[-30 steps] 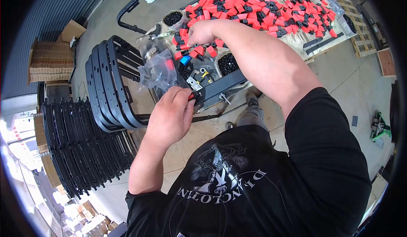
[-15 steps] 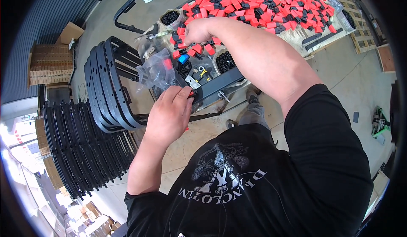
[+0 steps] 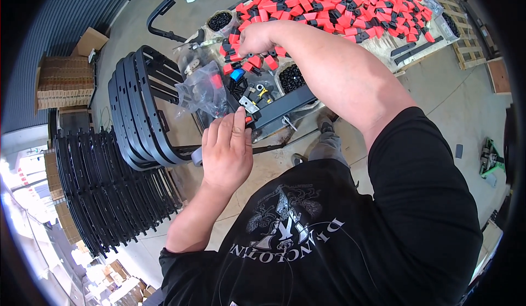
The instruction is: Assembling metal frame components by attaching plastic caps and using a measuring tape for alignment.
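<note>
My left hand (image 3: 226,150) is over the near end of a dark metal bar (image 3: 285,107), its fingers stretched out side by side and pointing away from me. A small red-and-black piece (image 3: 249,119) shows beside the index finger, on the bar. A rounded grey end (image 3: 197,157) pokes out left of the hand; what it belongs to is hidden. My right hand (image 3: 256,38) reaches across to the near left edge of a heap of red-and-black plastic caps (image 3: 329,10). Its fingers curl down among the caps, and the fingertips are hidden.
Beside the bar lie a clear plastic bag (image 3: 203,89), yellow-handled pliers (image 3: 265,94), a blue piece (image 3: 237,75) and a container of small black parts (image 3: 290,79). Another such container (image 3: 220,22) stands farther off. Black metal frames (image 3: 137,109) are stacked at left, near cardboard boxes (image 3: 66,81).
My left hand has shifted slightly right and turned, its fingers straightening from a curl beside the red-and-black piece. My right hand has stayed almost in place at the caps.
</note>
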